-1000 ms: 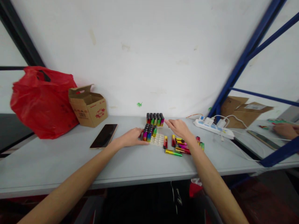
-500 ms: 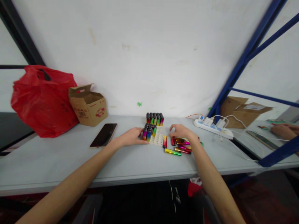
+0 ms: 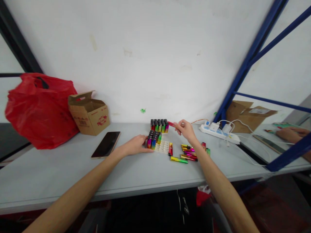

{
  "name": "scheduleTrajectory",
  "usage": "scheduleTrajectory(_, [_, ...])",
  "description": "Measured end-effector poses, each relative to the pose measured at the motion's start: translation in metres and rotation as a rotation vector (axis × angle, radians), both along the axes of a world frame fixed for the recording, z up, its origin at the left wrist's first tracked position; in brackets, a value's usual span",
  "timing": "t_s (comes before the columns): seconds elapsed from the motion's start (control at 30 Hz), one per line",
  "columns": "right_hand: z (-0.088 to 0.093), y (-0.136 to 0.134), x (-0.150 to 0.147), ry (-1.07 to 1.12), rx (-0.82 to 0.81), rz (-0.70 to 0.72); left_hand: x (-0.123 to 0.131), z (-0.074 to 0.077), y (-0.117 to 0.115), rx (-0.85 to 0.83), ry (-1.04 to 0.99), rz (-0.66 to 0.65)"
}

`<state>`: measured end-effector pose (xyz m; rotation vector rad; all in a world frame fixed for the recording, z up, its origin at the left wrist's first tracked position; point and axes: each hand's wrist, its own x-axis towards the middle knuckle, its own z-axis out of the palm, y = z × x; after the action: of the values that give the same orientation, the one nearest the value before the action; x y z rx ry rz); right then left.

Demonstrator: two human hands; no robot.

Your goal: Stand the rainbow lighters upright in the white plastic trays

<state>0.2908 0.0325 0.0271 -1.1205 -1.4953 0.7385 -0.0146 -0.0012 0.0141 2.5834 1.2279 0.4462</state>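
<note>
My right hand (image 3: 184, 128) pinches a red lighter (image 3: 171, 124) and holds it tilted, at the right end of a back block of upright lighters (image 3: 159, 125). In front of that block is a white tray with round holes (image 3: 162, 147), and several upright lighters (image 3: 152, 142) fill its left part. My left hand (image 3: 138, 144) grips the tray's left end, with the thumb at the front corner and the fingers behind. A red-yellow lighter (image 3: 170, 149) stands or leans at the tray's right edge. Loose metallic lighters (image 3: 189, 157) and a yellow-green one (image 3: 179, 160) lie to the right.
A phone (image 3: 106, 144) lies left of my left hand. Farther left are an open cardboard box (image 3: 93, 119) and a red plastic bag (image 3: 42, 110). On the right, a power strip (image 3: 220, 133) with cables sits by a blue frame (image 3: 240, 77). Another person's hand (image 3: 289, 134) shows beyond it.
My right hand has lifted a red lighter from the loose pile and carried it up and back toward the rear block. My left hand stays at the tray. The view has shifted slightly.
</note>
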Motion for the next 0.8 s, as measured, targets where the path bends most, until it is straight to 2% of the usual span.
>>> scheduleTrajectory(0.13, [0.001,-0.007,-0.018,0.358,-0.150,0.188,0.001,0.003,-0.002,-0.012,-0.013,-0.017])
scheduleTrajectory(0.33, [-0.002,-0.014,-0.034,0.508,-0.198,0.342,0.002,0.004,-0.003,-0.013,-0.016,-0.021])
scheduleTrajectory(0.57, [-0.003,-0.018,-0.045,0.460,-0.218,0.443,0.001,0.002,-0.002,-0.007,0.005,-0.011])
scheduleTrajectory(0.7, [-0.006,-0.016,-0.048,0.401,-0.194,0.412,0.002,0.004,-0.003,-0.006,0.003,-0.005])
scheduleTrajectory(0.8, [-0.011,-0.014,-0.050,0.301,-0.213,0.335,0.002,0.005,-0.004,-0.004,-0.002,-0.019])
